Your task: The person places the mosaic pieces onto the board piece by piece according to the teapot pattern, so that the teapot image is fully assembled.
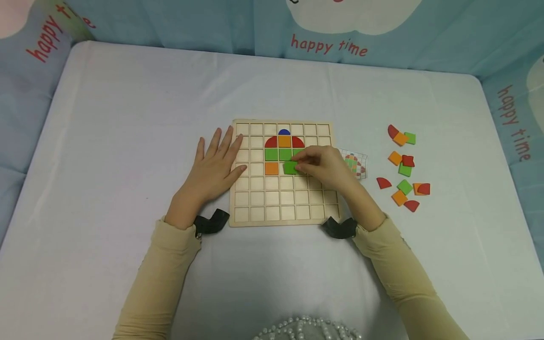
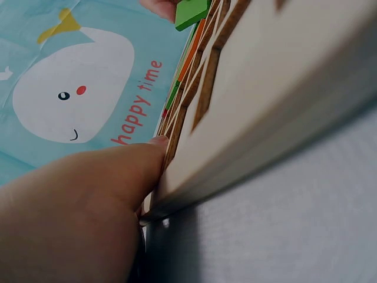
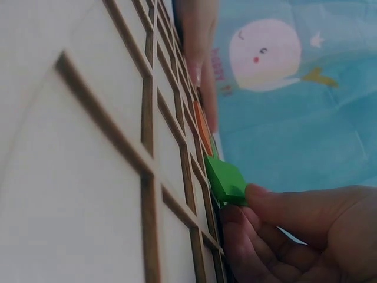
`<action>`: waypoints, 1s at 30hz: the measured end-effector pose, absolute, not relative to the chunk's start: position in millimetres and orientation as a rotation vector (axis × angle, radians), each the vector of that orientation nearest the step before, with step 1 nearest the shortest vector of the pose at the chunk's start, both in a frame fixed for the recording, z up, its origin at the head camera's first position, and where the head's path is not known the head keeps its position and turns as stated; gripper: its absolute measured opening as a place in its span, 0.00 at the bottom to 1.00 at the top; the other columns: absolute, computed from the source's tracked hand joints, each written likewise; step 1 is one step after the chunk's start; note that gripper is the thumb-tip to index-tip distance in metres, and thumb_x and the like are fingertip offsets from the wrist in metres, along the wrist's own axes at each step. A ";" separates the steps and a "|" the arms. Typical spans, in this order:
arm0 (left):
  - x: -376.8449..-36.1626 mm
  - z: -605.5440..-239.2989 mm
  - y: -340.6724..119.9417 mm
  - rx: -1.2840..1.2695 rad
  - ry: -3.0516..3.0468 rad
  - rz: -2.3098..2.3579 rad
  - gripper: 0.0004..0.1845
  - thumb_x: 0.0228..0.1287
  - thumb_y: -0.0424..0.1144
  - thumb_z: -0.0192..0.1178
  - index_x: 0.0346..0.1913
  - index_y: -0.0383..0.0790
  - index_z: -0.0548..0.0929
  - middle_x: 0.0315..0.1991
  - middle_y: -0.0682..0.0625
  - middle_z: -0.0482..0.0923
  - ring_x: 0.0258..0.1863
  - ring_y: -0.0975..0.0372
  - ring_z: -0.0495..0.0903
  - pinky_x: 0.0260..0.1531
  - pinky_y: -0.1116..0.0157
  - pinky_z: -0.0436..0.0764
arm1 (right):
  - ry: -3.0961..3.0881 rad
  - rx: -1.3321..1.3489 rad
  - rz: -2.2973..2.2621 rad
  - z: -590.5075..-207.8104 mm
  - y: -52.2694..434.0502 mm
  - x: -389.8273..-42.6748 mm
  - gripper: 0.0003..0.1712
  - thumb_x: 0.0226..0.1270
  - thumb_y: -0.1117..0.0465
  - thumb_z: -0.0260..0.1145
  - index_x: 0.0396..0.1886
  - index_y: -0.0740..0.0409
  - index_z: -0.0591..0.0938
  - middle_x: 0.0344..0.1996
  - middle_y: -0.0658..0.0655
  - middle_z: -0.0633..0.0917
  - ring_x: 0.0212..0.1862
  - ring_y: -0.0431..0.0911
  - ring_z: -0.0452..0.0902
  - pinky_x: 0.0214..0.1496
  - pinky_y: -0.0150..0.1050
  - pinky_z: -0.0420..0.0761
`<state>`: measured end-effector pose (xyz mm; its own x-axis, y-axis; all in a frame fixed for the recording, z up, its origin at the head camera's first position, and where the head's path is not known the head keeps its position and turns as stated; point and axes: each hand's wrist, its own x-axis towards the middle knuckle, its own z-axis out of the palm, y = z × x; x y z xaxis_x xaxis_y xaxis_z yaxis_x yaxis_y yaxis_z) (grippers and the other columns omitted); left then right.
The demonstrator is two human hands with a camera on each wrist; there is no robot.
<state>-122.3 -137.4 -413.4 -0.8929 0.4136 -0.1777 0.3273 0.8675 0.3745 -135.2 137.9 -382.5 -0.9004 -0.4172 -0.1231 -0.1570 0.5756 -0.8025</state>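
A wooden grid board (image 1: 250, 214) lies on the table with blue, red, orange and green pieces set in its upper middle cells. My right hand (image 1: 329, 167) pinches a green square tile (image 1: 290, 167) between thumb and fingertips, just right of an orange square (image 1: 271, 168) in the board. In the right wrist view the green tile (image 3: 225, 180) is tilted over the grid. My left hand (image 1: 216, 165) lies flat with fingers spread, its fingertips and thumb over the board's left edge. In the left wrist view the thumb (image 2: 138, 165) rests at the board's rim.
A printed pattern card (image 1: 361, 165) lies at the board's right side, partly hidden by my right hand. Farther right are loose tiles: green squares (image 1: 405, 187), orange squares (image 1: 395, 157) and red quarter-round pieces (image 1: 384, 182), some overlapping. A printed curtain (image 1: 212, 28) stands behind the table.
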 end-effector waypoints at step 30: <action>-123.1 -415.1 -137.4 0.558 2.787 0.499 0.37 0.73 0.54 0.40 0.76 0.42 0.40 0.75 0.45 0.28 0.72 0.53 0.24 0.65 0.48 0.24 | 2.472 -0.482 -1.308 -383.7 135.2 -132.8 0.10 0.60 0.69 0.68 0.42 0.65 0.85 0.36 0.57 0.86 0.36 0.45 0.82 0.40 0.35 0.79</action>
